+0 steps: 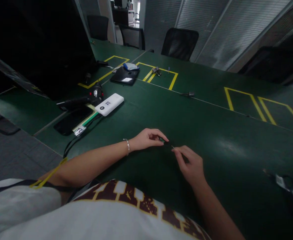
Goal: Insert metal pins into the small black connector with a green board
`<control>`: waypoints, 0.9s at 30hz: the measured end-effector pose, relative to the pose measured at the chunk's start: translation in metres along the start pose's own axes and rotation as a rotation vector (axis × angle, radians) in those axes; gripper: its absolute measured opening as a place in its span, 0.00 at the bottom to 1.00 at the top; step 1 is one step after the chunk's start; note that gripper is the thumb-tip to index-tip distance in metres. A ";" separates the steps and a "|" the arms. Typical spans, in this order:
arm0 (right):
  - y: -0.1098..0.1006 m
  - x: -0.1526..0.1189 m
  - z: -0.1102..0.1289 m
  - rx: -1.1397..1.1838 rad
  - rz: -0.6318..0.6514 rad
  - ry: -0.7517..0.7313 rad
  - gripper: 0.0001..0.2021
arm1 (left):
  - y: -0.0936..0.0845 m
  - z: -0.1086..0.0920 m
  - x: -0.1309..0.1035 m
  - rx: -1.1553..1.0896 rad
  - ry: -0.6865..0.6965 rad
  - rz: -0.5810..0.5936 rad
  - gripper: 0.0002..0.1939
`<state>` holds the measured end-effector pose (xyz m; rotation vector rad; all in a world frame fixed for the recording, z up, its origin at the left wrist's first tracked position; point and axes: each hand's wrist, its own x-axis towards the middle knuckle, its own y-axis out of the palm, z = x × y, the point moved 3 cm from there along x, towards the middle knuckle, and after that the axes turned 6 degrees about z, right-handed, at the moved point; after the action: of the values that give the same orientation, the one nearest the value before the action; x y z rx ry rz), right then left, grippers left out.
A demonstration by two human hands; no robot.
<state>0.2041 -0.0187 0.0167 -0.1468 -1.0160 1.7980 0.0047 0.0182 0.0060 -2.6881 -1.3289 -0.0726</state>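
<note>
My left hand (147, 137), with a silver bracelet (127, 146) at the wrist, is closed over the green tabletop (141, 110). Between its thumb and fingers sits a small dark green piece (162, 140), perhaps a little circuit board; most of it is hidden. Just to the right, my right hand (190, 161) pinches a tiny thin light-coloured piece (172, 146) between thumb and forefinger, its tip toward the left hand. A short gap separates the two pieces. They are too small for me to tell more.
To the left lie a white power bank (110, 104) marked 22, a black phone-like slab (73, 121) and a black device (96, 95). Farther back are a black tablet-like case (125, 76), metal parts (156, 71) and yellow tape outlines (174, 81). A large black screen (44, 43) stands left.
</note>
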 end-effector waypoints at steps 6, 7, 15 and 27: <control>-0.007 -0.002 0.000 0.038 -0.061 0.034 0.08 | -0.001 0.000 0.001 -0.051 -0.002 -0.006 0.10; -0.007 -0.002 0.001 0.039 -0.067 0.040 0.08 | 0.000 0.000 0.002 -0.056 0.000 -0.007 0.10; -0.007 -0.001 -0.003 0.071 -0.088 0.073 0.08 | 0.002 -0.005 0.006 -0.021 -0.014 0.012 0.09; -0.005 0.002 -0.003 0.098 -0.013 0.079 0.08 | 0.002 0.004 0.006 -0.073 -0.109 -0.026 0.13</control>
<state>0.2087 -0.0149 0.0189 -0.1489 -0.8698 1.8122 0.0099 0.0223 0.0030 -2.7718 -1.4189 0.0242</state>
